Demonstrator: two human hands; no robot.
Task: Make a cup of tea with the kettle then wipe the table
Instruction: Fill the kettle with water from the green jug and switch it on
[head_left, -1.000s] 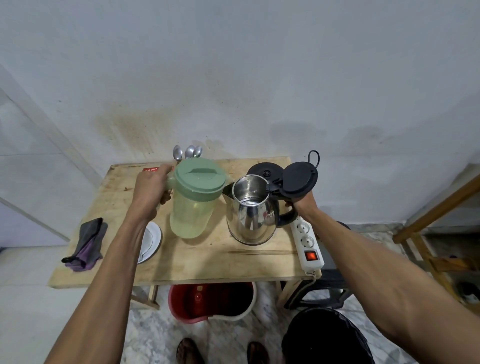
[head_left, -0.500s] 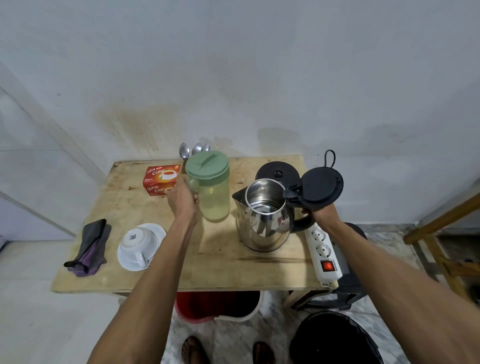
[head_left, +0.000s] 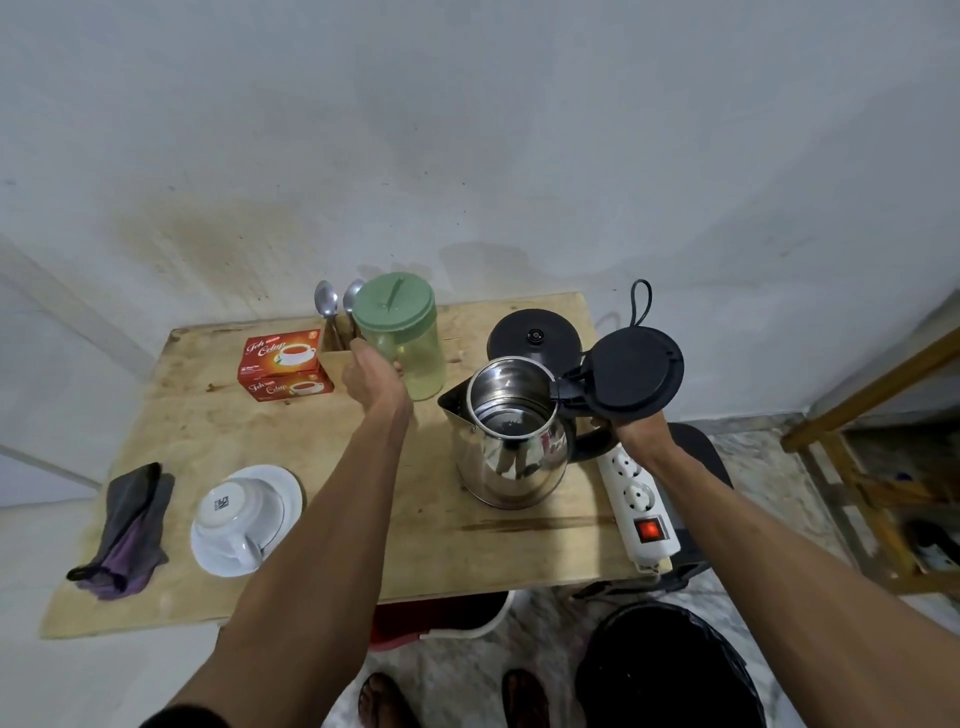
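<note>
A steel kettle (head_left: 511, 447) stands on the wooden table (head_left: 202, 431) with its black lid (head_left: 636, 374) flipped open; water lies in its bottom. My right hand (head_left: 636, 428) grips the kettle's black handle. My left hand (head_left: 371, 376) holds the handle of a green-lidded plastic jug (head_left: 410, 338), which stands upright at the back of the table. The round black kettle base (head_left: 532, 335) sits behind the kettle. An upturned white cup (head_left: 241, 512) rests on a saucer (head_left: 283, 491) at the front left. A red tea box (head_left: 285, 366) lies beside the jug. A dark cloth (head_left: 127, 530) lies at the left edge.
Two spoons (head_left: 335, 304) stand in a slot behind the jug. A white power strip (head_left: 636, 501) with a lit red switch lies along the table's right edge. Below are a red bucket (head_left: 441, 616), a black bin (head_left: 670, 670) and my feet. A wooden frame (head_left: 862, 467) stands at the right.
My left hand carried the jug away from the kettle to the back of the table and set it upright there. The kettle stays in my right hand, lid open.
</note>
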